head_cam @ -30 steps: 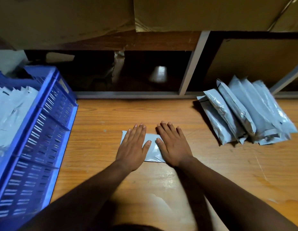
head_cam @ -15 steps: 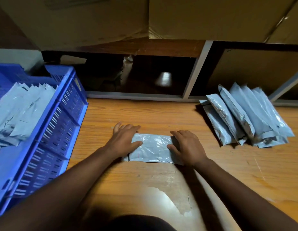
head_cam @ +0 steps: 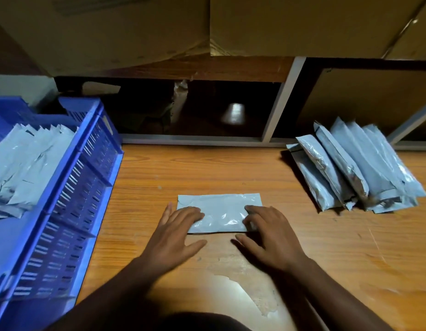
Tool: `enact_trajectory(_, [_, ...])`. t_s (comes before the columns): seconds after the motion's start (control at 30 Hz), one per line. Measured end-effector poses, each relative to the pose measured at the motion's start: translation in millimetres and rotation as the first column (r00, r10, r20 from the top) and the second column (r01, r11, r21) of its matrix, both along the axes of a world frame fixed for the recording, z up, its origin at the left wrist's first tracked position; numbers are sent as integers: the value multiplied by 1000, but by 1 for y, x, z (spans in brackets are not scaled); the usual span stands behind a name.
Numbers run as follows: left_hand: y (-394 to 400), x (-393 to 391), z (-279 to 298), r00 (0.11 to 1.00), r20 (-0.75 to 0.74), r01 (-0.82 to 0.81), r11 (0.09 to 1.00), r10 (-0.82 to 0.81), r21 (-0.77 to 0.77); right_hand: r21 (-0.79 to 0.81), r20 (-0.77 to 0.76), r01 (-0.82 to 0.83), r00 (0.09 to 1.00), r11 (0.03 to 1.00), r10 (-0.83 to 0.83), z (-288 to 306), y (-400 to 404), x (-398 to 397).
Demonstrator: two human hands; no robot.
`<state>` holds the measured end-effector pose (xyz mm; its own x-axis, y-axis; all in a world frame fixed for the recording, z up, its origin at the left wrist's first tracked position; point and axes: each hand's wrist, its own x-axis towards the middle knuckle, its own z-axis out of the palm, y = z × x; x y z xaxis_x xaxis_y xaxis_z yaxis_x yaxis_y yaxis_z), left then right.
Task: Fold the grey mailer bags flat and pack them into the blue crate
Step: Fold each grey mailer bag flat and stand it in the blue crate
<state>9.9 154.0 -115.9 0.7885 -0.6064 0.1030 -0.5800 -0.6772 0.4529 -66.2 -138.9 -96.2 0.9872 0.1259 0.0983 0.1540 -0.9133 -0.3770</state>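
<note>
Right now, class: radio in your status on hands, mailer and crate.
Left hand and right hand open, flat on mailer. Crate left, part filled. Pile waits right. Path clear.

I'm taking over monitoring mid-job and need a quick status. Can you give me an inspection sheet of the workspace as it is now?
Surface: wooden table, veneer worn off near the front edge.
Job's things: one mailer bag lying flat at centre; unpacked bag pile at right; blue crate at left, already holding bags.
Clutter: nothing seen.
Grips: left hand and right hand pressing the bag's ends, fingers spread.
Cables: nothing seen.
Surroundings: cardboard boxes above, dark shelf opening behind.
</note>
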Motion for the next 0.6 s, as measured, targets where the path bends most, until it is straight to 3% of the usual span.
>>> enact_trajectory(0.1, [-15,3,9,997,28,-67,993,70,-92,24,48,36,998,999,-37,9,12,16])
enact_trajectory(0.27, [-67,27,0,988,-7,-150,986,151,75,-121,-64,5,998,993,-13,-12,54,70])
enact_trajectory(0.37, [-71,31,-12,987,50,-157,967,150,199,-189,-127,27,991,982,-52,-33,61,75])
enact_trajectory(0.6, [-72,30,-27,976,147,-187,963,160,195,-212,-107,39,992,976,-63,-40,64,76])
